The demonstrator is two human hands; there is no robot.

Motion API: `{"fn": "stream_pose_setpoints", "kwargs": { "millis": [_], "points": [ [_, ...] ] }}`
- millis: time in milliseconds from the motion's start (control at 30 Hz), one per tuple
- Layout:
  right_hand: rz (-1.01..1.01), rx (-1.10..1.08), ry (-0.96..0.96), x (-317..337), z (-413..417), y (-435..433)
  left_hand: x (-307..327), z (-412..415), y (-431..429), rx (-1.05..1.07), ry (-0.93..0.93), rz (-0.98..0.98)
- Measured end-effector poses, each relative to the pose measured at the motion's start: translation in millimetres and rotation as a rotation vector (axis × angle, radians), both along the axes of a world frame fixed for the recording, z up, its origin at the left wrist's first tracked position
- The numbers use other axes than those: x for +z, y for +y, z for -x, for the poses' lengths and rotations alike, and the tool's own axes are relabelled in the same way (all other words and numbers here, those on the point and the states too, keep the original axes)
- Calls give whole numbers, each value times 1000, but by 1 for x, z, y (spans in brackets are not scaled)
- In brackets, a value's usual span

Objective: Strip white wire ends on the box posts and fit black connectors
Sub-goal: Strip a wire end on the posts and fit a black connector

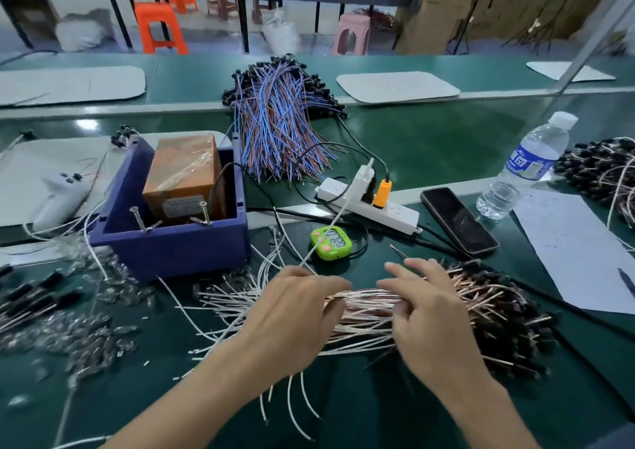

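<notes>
Step in hand looks like picking stock, not stripping yet; bundle of thin white wires lies just right-front of the open blue plastic box, its black connector ends pointing away from the box; left hand curls round the bundle; right hand spread on it — pinching a strand? can't tell. Next: single out one wire — take its free end to the box's metal posts.

One wide-angle camera sat on the person's head and looked forward and down across the green bench. It was close: the left hand, right hand and wire bundle filled the lower middle, while stools showed far behind, near the top edge.
</notes>
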State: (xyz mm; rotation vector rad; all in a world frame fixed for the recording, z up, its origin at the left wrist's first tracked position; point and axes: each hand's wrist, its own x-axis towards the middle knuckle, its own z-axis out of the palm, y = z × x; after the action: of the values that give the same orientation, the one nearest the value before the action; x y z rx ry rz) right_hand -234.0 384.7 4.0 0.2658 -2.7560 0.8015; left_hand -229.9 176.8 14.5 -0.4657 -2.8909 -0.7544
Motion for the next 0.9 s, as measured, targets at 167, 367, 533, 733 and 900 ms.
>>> {"fn": "stream_pose_setpoints", "kwargs": {
  "millis": [167, 367, 533, 733, 900],
  "points": [
    [141, 242, -107, 16, -2, -78, 28, -14, -51, 90, -143, -113],
    [146, 500, -243, 48, 3, -176, 44, -55, -137, 343, -124, -214],
    [104, 699, -342, 51, -8, -260, 41, -92, -206, 553, -122, -266],
    [-7, 891, -418, 49, -29, -351, 26, -130, -275, 886, -63, -179],
    [-422, 1044, -273, 44, -46, -409, -5, -162, -318, 1071, 99, 36]
  ]
}}
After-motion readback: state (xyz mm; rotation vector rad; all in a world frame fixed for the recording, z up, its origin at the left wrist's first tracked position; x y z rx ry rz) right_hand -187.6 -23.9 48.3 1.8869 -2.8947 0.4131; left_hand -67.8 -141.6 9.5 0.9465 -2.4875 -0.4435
